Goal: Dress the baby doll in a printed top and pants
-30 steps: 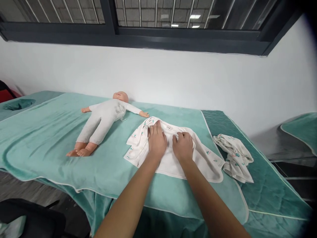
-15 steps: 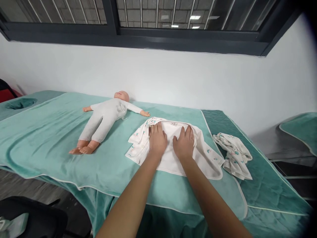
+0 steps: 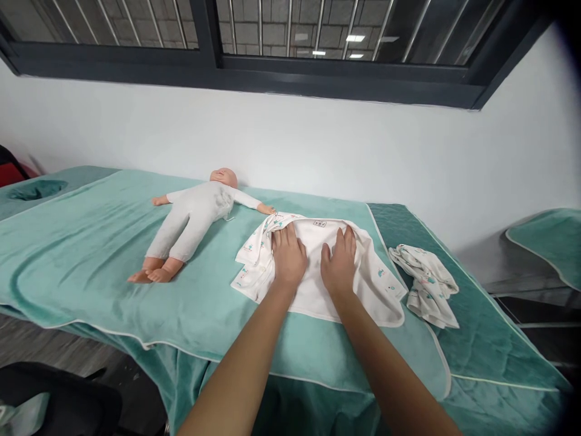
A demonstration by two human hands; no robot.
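A white baby shirt with small printed figures lies spread open on the green bed cover, its plain inside facing up. My left hand rests flat on the inner left side, fingers stretched toward the collar. On the inner right side lies my right hand, its fingers extended and slightly apart, with the fingertips near the upper edge. Left of the shirt, a baby doll in a white bodysuit lies on its back. One of its hands comes close to the shirt's upper left edge.
A crumpled printed baby garment lies to the right on the darker quilted cover. The green bed cover drapes over the front edge. A white wall and a barred window stand behind; a black chair is at lower left.
My right hand has shifted very slightly right on the shirt, while my left hand stays almost in place. The view has tilted a little; the doll and the crumpled garment lie as before.
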